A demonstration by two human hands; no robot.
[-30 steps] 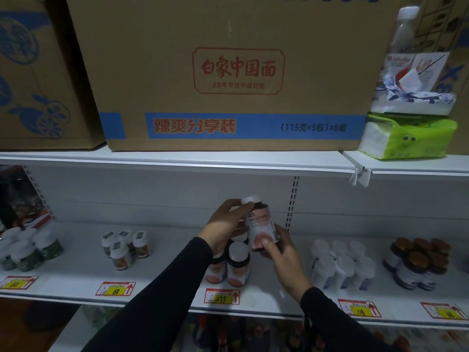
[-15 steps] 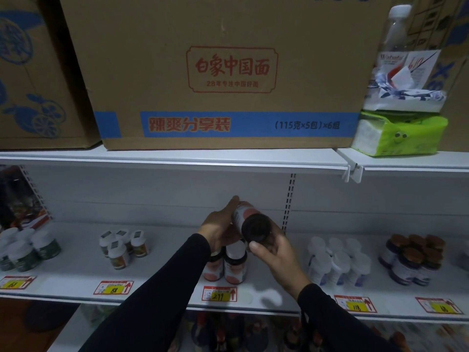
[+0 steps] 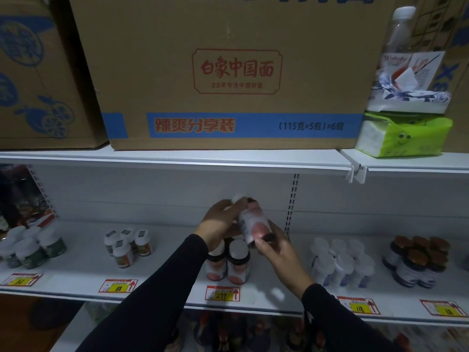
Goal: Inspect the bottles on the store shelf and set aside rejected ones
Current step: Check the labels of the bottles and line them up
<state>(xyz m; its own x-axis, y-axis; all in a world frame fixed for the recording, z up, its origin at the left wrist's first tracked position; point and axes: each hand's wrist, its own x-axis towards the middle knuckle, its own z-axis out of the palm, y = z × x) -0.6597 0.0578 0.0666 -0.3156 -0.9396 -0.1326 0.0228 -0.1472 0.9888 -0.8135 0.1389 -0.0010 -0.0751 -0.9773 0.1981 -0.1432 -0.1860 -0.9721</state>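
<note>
At frame centre, above the shelf (image 3: 76,283), the tilted bottle (image 3: 253,224) could slip and topple the two bottles (image 3: 228,262) standing just below. The left hand (image 3: 220,219) curls around its white-capped top; the right hand (image 3: 276,252) grips its base.

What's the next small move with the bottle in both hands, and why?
Probably keep turning the bottle to read the rest of its label. The left hand grips the cap end, the right hand grips the base, and it is tilted above the two bottles standing on the shelf, so nothing is decided yet.
</note>
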